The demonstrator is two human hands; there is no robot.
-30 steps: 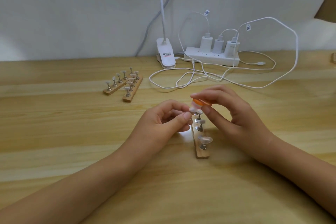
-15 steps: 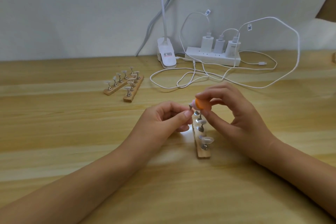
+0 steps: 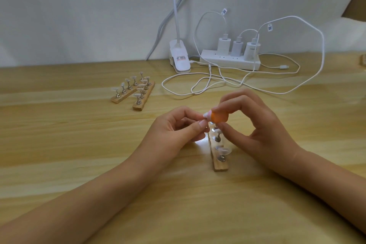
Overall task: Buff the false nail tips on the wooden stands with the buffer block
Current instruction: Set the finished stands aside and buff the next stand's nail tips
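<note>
Orange buffer (image 3: 218, 117): small block pinched in the right hand (image 3: 257, 130), held in the air over the far end of the near stand (image 3: 220, 165); its left end meets a pale nail tip (image 3: 206, 115).
Right hand: thumb under the buffer, index finger curled over its top, the other fingers bent behind; forearm enters from the lower right.
Left hand (image 3: 178, 130): thumb and index finger pressed together, pinching the nail tip from the left; the other fingers curl toward the palm; forearm enters from the lower left.
Nail tip: sits between the left fingertips and the buffer; whether its peg is seated in the stand cannot be told.
Near stand: narrow wooden strip lying flat on the table (image 3: 79, 144), running away from the person, between the two hands; upright metal pegs along it, the nearest topped with a clear tip (image 3: 223, 150).
Far stands (image 3: 141, 103): two more wooden strips side by side, back left, well apart from the hands, each with a row of pegs carrying clear tips.
Table: pale wood planks.
Power strip (image 3: 229, 62): white, by the wall (image 3: 79, 16), three chargers (image 3: 237, 46) plugged in.
Cables (image 3: 323, 49): white, looping over the table behind the hands.
Lamp clip (image 3: 179, 59): white, just left of the power strip.
</note>
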